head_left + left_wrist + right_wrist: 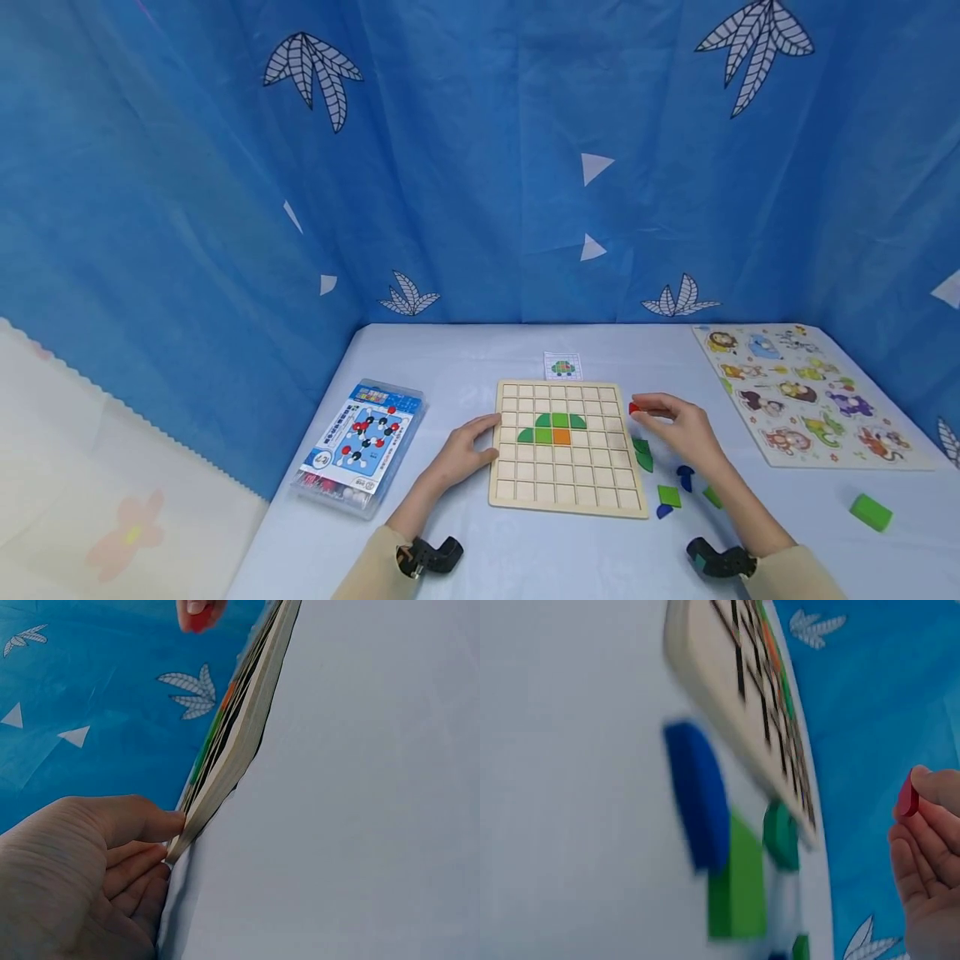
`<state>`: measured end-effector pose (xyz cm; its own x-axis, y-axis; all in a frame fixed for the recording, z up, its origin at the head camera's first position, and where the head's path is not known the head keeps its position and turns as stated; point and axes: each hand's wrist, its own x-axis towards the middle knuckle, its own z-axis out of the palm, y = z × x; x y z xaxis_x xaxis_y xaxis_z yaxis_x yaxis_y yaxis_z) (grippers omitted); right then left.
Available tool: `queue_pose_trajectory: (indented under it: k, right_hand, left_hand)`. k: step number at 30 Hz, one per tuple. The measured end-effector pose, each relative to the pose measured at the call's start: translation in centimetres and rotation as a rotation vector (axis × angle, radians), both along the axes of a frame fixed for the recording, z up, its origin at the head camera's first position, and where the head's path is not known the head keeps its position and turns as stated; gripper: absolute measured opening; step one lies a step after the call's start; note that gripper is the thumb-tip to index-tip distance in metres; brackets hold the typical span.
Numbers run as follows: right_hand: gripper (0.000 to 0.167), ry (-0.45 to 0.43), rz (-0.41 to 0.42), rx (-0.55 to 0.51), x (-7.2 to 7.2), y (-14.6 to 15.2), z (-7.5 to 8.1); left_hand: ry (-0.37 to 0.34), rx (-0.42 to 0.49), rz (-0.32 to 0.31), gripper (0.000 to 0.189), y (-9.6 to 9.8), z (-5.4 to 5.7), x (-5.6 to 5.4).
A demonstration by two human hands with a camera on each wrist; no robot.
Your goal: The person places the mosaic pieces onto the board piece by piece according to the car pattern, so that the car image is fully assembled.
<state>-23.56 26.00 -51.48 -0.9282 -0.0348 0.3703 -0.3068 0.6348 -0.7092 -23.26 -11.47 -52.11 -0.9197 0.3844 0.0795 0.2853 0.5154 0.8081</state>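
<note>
A square wooden grid board point(567, 492) lies on the table; green pieces point(559, 420) and an orange square point(561, 437) sit in several of its cells. My left hand point(459, 454) touches the board's left edge, its thumb and fingertips against the rim in the left wrist view. Beyond the board's right edge, my right hand point(686, 425) pinches a small red piece point(908, 796) between thumb and fingers, raised above the table. Below that hand are dark green pieces point(642, 454), a light green square point(669, 497) and blue pieces point(663, 511).
Behind the board lies a small pattern card point(562, 367). A boxed molecule model set point(360, 446) is at the left. An animal puzzle board point(817, 396) lies at the far right, with a green block point(871, 512) in front of it. A blue curtain point(480, 167) hangs behind the table.
</note>
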Motion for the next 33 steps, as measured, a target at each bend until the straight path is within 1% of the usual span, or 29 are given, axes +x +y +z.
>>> queue_pose_trajectory:
  k: [1,4,6,7,8,12,16,20,23,25,27,33]
  right_hand:
    - [0.039,0.014,0.02,0.005,-0.3,-0.3,-0.2]
    - [0.036,-0.002,0.047,-0.011,0.1,-2.5,0.7]
    - [0.033,-0.031,0.061,-0.031,0.7,-4.3,1.8]
    - [0.033,-0.048,0.073,-0.042,1.2,-5.3,2.6]
    - [0.033,-0.069,0.075,-0.053,1.5,-6.0,3.0]
    - [0.032,-0.096,0.095,-0.041,1.6,-7.7,2.4]
    - [0.031,-0.091,0.112,-0.012,1.5,-8.4,1.3]
    - [0.029,-0.036,0.128,0.044,1.4,-8.6,0.2]
    - [0.029,0.036,0.136,0.14,1.4,-8.8,-0.4]
    - [0.029,0.072,0.136,0.19,1.5,-8.9,-0.6]
    - [0.03,0.085,0.129,0.222,1.5,-9.0,-0.7]
    - [0.032,0.077,0.134,0.22,1.6,-9.1,-0.3]
  left_hand:
    - [-0.002,-0.002,0.001,0.057,0.0,0.0,0.0]
    - [-0.001,-0.003,-0.001,0.057,0.1,0.0,0.0]
    - [0.003,-0.003,-0.004,0.057,0.1,-0.1,-0.1]
    - [0.005,-0.003,-0.005,0.057,0.1,-0.1,-0.1]
    - [0.007,-0.003,-0.006,0.057,0.1,-0.1,-0.1]
    - [0.009,-0.007,-0.005,0.057,0.1,-0.1,-0.1]
    - [0.007,-0.012,-0.002,0.057,0.1,-0.1,0.0]
    - [0.003,-0.01,0.004,0.057,0.0,-0.1,0.0]
    - [-0.003,-0.012,0.006,0.057,0.0,-0.2,-0.1]
    - [-0.004,-0.013,0.004,0.057,0.0,-0.2,-0.1]
    - [-0.003,-0.014,0.003,0.057,0.0,-0.2,-0.1]
    - [0.009,-0.02,-0.001,0.058,0.0,-0.2,-0.1]
